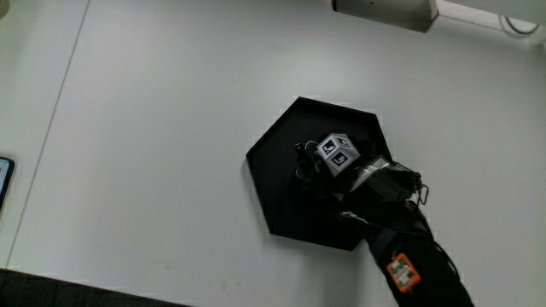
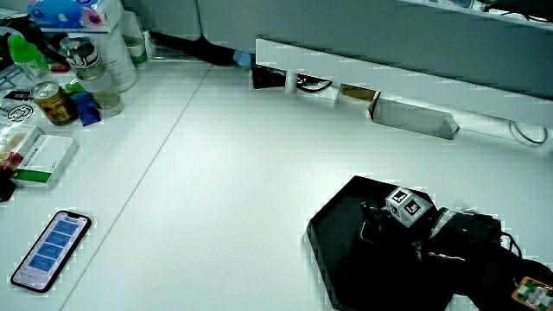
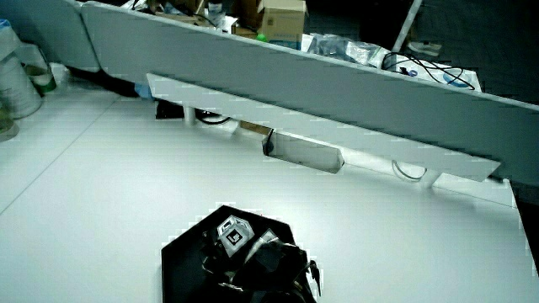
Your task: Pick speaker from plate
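Note:
A black hexagonal plate [image 1: 273, 170] lies flat on the white table, and both side views show it too [image 2: 333, 238] [image 3: 181, 257]. The gloved hand [image 1: 317, 166] is low over the middle of the plate, with the patterned cube [image 1: 338, 154] on its back facing up. Its forearm [image 1: 401, 247] reaches in over the plate's edge nearest the person. The hand also shows in both side views [image 2: 389, 226] [image 3: 232, 252]. The speaker cannot be made out: whatever lies under the hand is dark against the dark plate and glove.
In a side view a phone [image 2: 50, 250] lies near the table's edge, with a can [image 2: 54, 104], bottles [image 2: 91, 73] and boxes [image 2: 39, 155] farther from the person. A low partition [image 2: 389, 52] closes the table, with a pale box [image 2: 413, 117] at its foot.

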`<state>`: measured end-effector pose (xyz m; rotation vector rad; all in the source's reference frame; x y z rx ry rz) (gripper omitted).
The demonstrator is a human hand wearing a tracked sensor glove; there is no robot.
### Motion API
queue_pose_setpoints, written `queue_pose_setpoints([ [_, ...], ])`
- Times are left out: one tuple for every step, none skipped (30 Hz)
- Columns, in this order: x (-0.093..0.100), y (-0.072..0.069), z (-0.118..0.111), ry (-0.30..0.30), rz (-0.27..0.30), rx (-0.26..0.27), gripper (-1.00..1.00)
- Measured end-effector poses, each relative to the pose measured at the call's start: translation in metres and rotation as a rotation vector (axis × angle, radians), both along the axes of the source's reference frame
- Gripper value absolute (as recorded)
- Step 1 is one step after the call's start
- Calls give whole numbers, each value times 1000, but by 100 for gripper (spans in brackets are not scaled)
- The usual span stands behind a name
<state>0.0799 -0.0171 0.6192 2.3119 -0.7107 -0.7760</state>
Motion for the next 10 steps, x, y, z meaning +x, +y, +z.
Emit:
queue_pose_setpoints([
  [4,-1,-3,-11,1,-7,100],
  [7,-1,-7,-10,-2,0,100],
  [10,-1,-13,-22,0,12,100],
  [14,-1,-14,-7,0,12,100],
  [17,-1,-17,-6,5,22,100],
  [21,-1,-22,-19,9,25,100],
  [25,-2,-22,-3,10,30,100],
  [28,-2,-31,-17,15,57,100],
  [34,-2,-29,-16,24,47,100],
  [40,-1,-28,-11,40,11,100],
])
